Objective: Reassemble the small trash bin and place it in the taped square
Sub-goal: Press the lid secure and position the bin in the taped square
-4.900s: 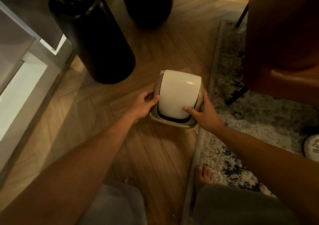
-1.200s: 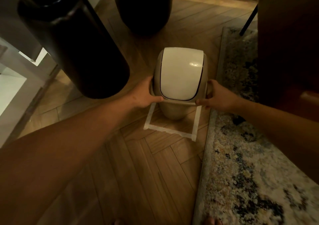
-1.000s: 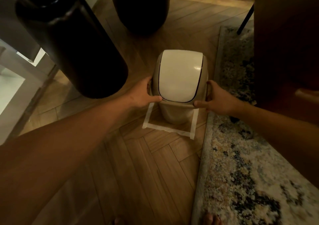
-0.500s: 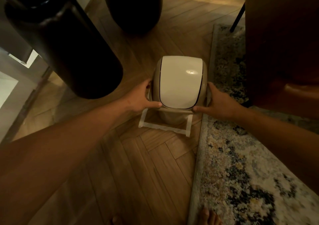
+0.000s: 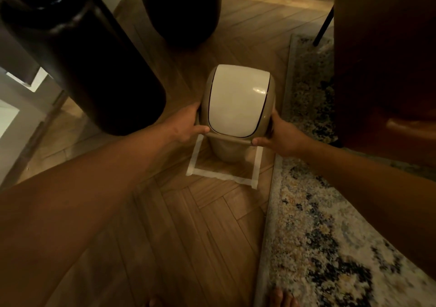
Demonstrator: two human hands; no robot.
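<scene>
The small beige trash bin (image 5: 228, 151) with its white swing lid (image 5: 237, 101) fitted on top stands upright inside the white taped square (image 5: 221, 176) on the wooden floor. My left hand (image 5: 188, 125) grips the bin's rim on its left side, thumb on the front edge. On the rim's right side my right hand (image 5: 280, 137) holds it the same way. The far side of the tape is hidden behind the bin.
Two tall dark cylindrical vessels (image 5: 89, 54) (image 5: 181, 7) stand at the left and behind the bin. A patterned rug (image 5: 330, 224) lies right beside the tape. A brown leather chair (image 5: 387, 59) stands on it. My toes (image 5: 280, 297) show at the bottom.
Since 4.9 s ago the bin has been carried forward and set into the taped square. Over the last second both hands stayed on its rim while the view shifted slightly.
</scene>
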